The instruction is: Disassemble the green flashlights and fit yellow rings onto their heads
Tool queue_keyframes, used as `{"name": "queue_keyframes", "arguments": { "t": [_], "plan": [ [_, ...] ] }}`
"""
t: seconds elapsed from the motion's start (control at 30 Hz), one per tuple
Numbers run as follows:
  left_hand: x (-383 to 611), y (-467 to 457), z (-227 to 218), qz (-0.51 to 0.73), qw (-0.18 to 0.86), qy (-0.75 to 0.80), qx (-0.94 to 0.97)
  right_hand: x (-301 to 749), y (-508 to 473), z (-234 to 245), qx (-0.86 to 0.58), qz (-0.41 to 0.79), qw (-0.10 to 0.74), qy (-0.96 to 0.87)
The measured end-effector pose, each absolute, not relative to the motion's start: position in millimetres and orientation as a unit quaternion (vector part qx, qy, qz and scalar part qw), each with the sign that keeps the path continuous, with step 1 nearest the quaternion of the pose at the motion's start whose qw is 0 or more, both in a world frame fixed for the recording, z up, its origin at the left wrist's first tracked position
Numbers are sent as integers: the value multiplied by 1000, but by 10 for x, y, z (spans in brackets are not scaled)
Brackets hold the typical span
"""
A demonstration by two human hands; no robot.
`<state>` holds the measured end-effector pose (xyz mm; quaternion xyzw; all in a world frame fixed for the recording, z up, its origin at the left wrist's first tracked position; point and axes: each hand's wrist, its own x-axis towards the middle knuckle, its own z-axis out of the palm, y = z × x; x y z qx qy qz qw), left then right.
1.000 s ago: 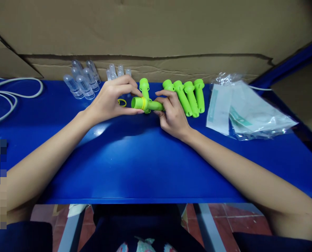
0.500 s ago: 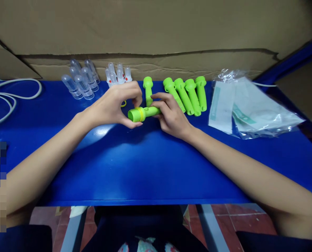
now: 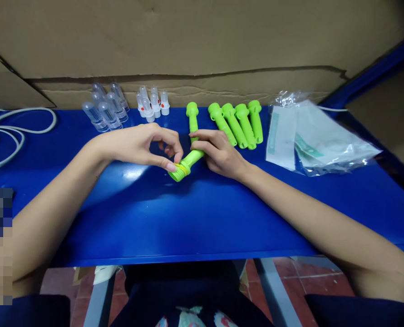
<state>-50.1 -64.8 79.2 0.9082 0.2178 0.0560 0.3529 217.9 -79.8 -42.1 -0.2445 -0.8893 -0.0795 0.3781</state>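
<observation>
My right hand (image 3: 222,156) is wrapped round the handle of a lime-green flashlight body (image 3: 194,159), held just above the table. Its threaded wide end tilts toward me and to the left. Around the base of that thread sits a yellow ring (image 3: 185,169), pinched between thumb and fingertips of my left hand (image 3: 140,143). Another green flashlight body (image 3: 192,111) lies behind my right fingers, partly covered by them. Several more green bodies (image 3: 239,123) lie in a row to the right. Something yellow shows at the upper edge of my left hand, mostly hidden.
Several clear ribbed plastic tubes (image 3: 110,117) stand at the back left, beside small clear bulbs with white bases (image 3: 149,110). A clear plastic bag with printed sheets (image 3: 321,136) lies at right. White cable (image 3: 35,131) loops at far left. Cardboard (image 3: 195,41) walls the table's back.
The green flashlight body has swung so its threaded end points more toward me. My left hand has closed from a wide grasp to a pinch at the yellow ring.
</observation>
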Motion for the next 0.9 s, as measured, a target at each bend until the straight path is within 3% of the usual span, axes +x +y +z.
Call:
{"name": "queue_keyframes", "arguments": {
  "t": [0.23, 0.57, 0.9],
  "plan": [
    [-481, -662, 809, 27, 378, 236, 895, 2207, -821, -388, -243, -108, 369, -891],
    [-591, -446, 613, 184, 478, 319, 797, 2230, -737, -202, -389, -57, 322, -861],
    [-585, -350, 581, 191, 427, 302, 831, 2290, -718, 46, -413, -53, 288, -863]
  ]
}}
